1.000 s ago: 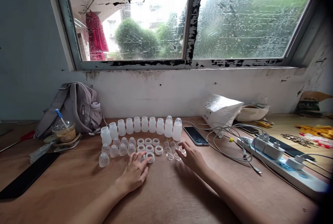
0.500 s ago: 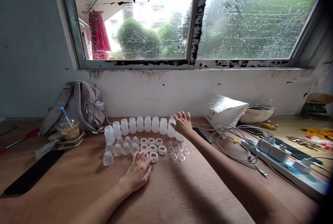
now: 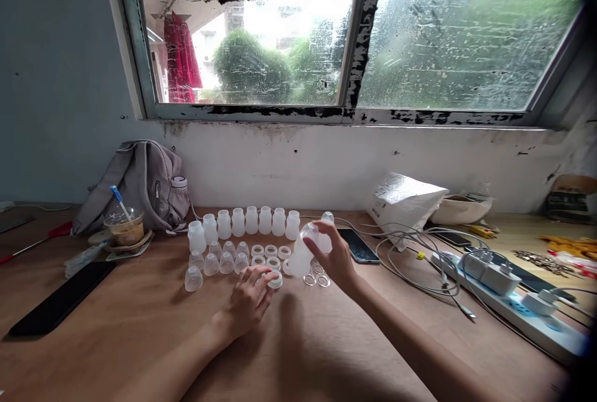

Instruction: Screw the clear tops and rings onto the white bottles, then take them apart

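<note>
A frosted baby bottle [image 3: 302, 257] with a clear rounded top is in my right hand [image 3: 333, 256]; thumb and fingers close around its upper part, and it hangs tilted above the table. My left hand [image 3: 252, 293] is low over the table, its fingertips and thumb on a white screw ring [image 3: 275, 279]. Other white rings [image 3: 270, 250] lie just behind it. Clear dome caps [image 3: 193, 279] stand in rows to the left. Thin clear discs [image 3: 323, 280] lie below my right hand, partly hidden. Behind, several open frosted bottles [image 3: 252, 220] form a curved row; another bottle [image 3: 326, 237] with a clear top stands partly behind my right hand.
A phone [image 3: 358, 246], tangled cables [image 3: 401, 259] and a power strip [image 3: 513, 302] lie right, before a silvery white bag [image 3: 405, 196]. On the left are a black phone [image 3: 63, 299], a drink cup [image 3: 125, 228] and a grey backpack [image 3: 149, 193].
My right hand has taken a bottle from the right end of the row and brought it toward me, leftward and up off the table. My left hand's fingers have closed in on the ring.
</note>
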{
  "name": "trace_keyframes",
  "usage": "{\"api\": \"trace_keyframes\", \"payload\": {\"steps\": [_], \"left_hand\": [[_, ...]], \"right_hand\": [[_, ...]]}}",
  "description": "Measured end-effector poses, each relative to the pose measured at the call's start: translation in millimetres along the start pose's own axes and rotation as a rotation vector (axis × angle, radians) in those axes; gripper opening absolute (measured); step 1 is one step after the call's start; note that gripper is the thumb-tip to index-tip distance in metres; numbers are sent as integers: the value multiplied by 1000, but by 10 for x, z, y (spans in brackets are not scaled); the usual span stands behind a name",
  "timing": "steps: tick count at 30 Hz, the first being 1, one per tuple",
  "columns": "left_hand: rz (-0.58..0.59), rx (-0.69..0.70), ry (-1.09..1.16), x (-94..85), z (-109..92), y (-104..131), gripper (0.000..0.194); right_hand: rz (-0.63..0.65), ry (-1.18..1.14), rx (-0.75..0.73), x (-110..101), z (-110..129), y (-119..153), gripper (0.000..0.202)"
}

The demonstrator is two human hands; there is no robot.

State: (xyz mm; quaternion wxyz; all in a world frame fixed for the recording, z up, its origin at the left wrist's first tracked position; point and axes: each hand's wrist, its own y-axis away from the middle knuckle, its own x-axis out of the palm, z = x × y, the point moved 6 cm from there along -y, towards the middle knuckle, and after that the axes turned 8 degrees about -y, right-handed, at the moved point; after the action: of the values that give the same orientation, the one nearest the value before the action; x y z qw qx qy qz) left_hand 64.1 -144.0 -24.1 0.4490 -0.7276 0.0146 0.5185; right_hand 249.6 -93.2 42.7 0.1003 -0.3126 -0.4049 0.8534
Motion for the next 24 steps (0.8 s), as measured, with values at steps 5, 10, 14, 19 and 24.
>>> {"api": "trace_keyframes", "payload": {"steps": [5,10,14,19,24], "left_hand": [[-3,-7,6,3,2,-5,30],[5,-11,9,35,21,1,32],[-46,-36,27,29,55,22,40],[-128,-84,70,-69,71,50,50],[-90,-23,89,-80,62,35,47]], "right_hand": [[153,-170,4,148,141,357,30],[215,-347,12,317,60,523,57],[399,-408,109,488,-2,659,57],[494,-301,106,532,63,690,49],[553,-4,-116,522,166,688,58]]}}
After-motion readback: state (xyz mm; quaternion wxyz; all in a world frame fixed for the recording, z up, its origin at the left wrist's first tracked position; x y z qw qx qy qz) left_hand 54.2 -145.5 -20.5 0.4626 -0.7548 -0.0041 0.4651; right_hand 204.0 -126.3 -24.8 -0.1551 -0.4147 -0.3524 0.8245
